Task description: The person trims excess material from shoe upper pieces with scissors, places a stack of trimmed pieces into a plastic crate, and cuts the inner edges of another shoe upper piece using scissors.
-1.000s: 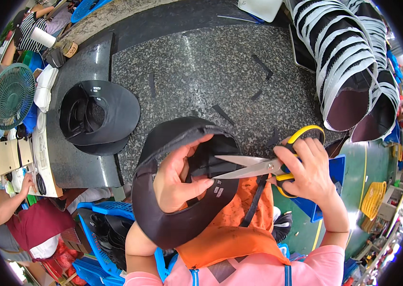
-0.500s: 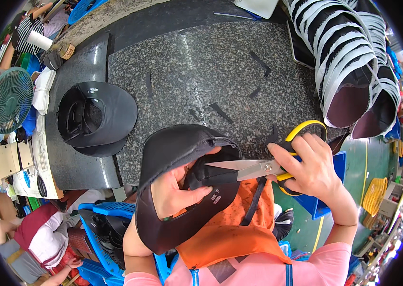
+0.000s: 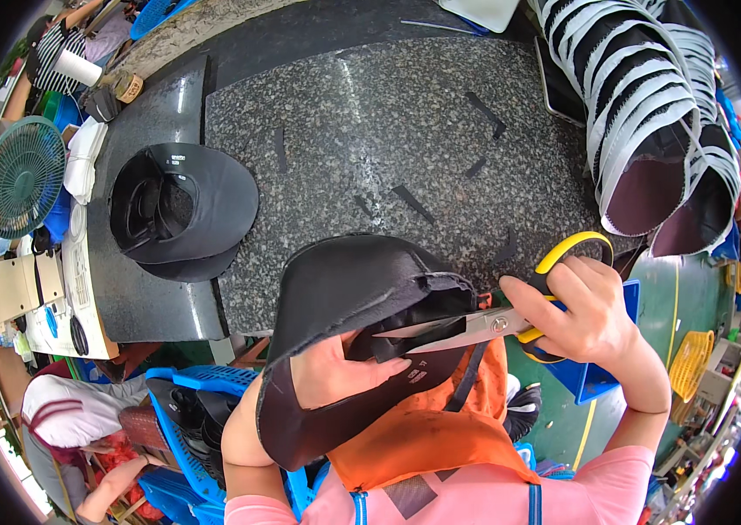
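My left hand (image 3: 335, 372) reaches through a curved black shoe upper (image 3: 344, 271), its thumb pressing on black material inside the opening; the other fingers are mostly hidden. In my right hand (image 3: 585, 311) are large scissors (image 3: 500, 325) with yellow and black handles, fingers through the loops. The slightly parted blades point left into the upper, lying against the black material by my left thumb. The upper is held over the table's front edge, above my orange apron (image 3: 440, 446).
On the granite tabletop (image 3: 318, 96) lie thin black scraps (image 3: 412, 204). More black uppers (image 3: 213, 201) sit at the left. White-edged pieces (image 3: 642, 131) are stacked at the right. A blue bin (image 3: 593, 376) stands below my right hand. Another person (image 3: 81, 420) is at the lower left.
The upper, my hands and the scissors have shifted slightly right in the picture. The blades reach less far past the upper's edge, and the upper is tilted a little differently.
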Demonstrator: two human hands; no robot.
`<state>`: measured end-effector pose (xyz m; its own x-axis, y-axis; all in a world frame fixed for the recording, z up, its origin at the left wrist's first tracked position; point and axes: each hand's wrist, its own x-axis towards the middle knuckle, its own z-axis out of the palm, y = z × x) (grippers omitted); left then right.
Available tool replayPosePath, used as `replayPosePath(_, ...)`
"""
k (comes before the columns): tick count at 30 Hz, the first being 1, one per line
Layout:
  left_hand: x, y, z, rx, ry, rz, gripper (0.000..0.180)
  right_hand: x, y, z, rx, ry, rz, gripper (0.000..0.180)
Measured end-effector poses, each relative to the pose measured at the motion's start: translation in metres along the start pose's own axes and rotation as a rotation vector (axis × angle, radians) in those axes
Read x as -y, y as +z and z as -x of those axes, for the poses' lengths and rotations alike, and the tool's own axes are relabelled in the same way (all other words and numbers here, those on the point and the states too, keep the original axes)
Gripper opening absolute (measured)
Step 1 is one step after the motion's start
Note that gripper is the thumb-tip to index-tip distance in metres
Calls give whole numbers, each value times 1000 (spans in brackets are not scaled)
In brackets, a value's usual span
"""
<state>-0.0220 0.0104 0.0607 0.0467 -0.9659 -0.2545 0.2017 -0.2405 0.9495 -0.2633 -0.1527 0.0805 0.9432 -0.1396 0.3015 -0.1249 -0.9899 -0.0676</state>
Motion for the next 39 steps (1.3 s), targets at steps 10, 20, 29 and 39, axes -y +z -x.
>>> replayPosePath(10,1,-13,11,-141,-223,575,70,-1,-3,2,-24,1,27,56)
replayPosePath(20,45,-39,16,-12,-175,653,83,1,-15,0,15,10,82,58)
replayPosePath(29,4,-29,1,254,-120,469,81,-1,-17,-8,-69,-105,112,46)
replayPosePath(39,29,-37,-4,156,-95,502,78,-7,-19,-12,-60,-32,163,35)
